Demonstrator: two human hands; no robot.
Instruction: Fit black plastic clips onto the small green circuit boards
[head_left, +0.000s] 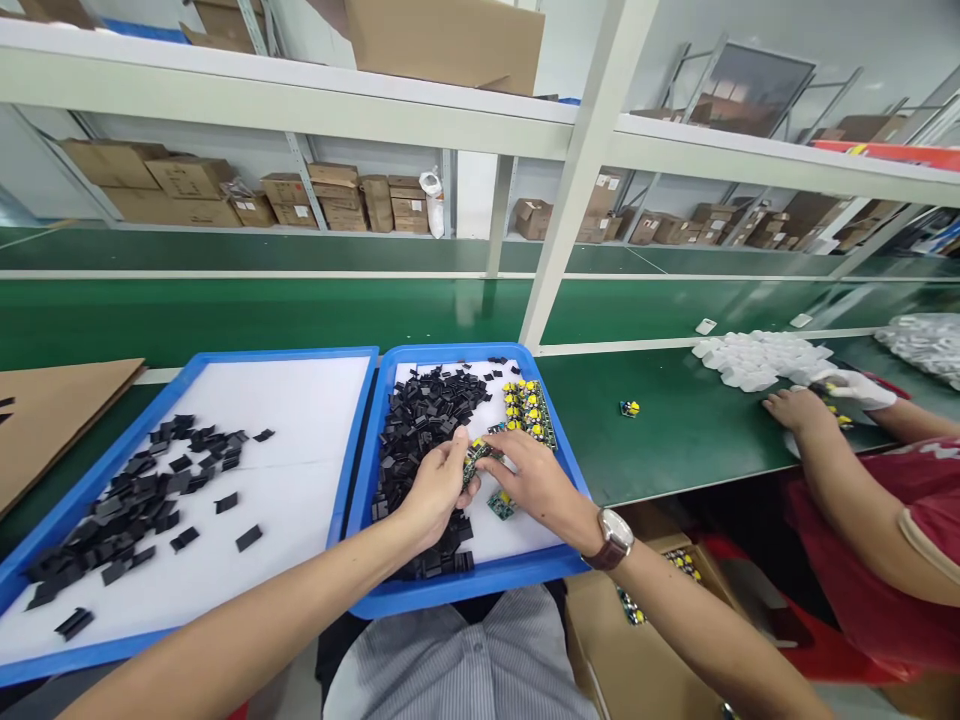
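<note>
The left hand (pixel 437 484) and right hand (pixel 535 478) are pinching a green circuit board (pixel 475 457) in their fingers over a white-lined blue tray (pixel 390 598), which is holding black plastic pieces (pixel 424 408) and yellow-topped circuit boards (pixel 528 405); the wider tray (pixel 289 354) alongside is holding scattered black pieces (pixel 139 510).

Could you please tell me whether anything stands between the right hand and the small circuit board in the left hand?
Nothing visible does: the right hand is right up against the circuit board, which the left hand holds above the right-hand blue tray. That tray's black pieces lie beneath and to the left.
</note>
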